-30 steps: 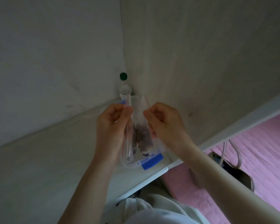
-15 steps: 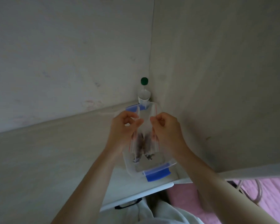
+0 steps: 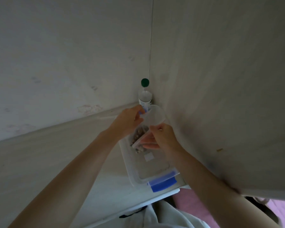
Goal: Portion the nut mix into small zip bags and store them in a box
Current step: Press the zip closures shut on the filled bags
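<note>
Pale wood-grain panels (image 3: 56,55) fill most of my feed, two of them meeting in a corner above a desk (image 3: 48,162) of the same washed-out finish. Below the desk's front edge I make out a pink surface (image 3: 196,208) and a light garment (image 3: 168,218) on the person wearing the camera. Both bare forearms reach up from the bottom of the view toward that corner. On the desk, pushed close to the right-hand panel, sits the box (image 3: 127,163), clear plastic and lidless, its long side running away from me. The left hand (image 3: 128,122) is over the box's far end, its fingers curled and pinching the clear upper part of a zip bag (image 3: 146,129). The right hand (image 3: 164,137) is just beside it, nearer the right wall, its fingers also curled on the bag, some of them showing through the plastic. The bag hangs between the two hands, tilted, with its lower part down inside the far end of the box; the nut mix (image 3: 136,137) shows as a brownish clump in that lower part. I cannot tell from here whether the hands hold one bag or two layered together. Behind the hands, a bottle (image 3: 144,97) stands upright right in the corner, topped by a green cap (image 3: 144,82). A blue latch (image 3: 163,184) hangs open at the box's near end, and a small white label (image 3: 148,157) shows on the box floor.
</note>
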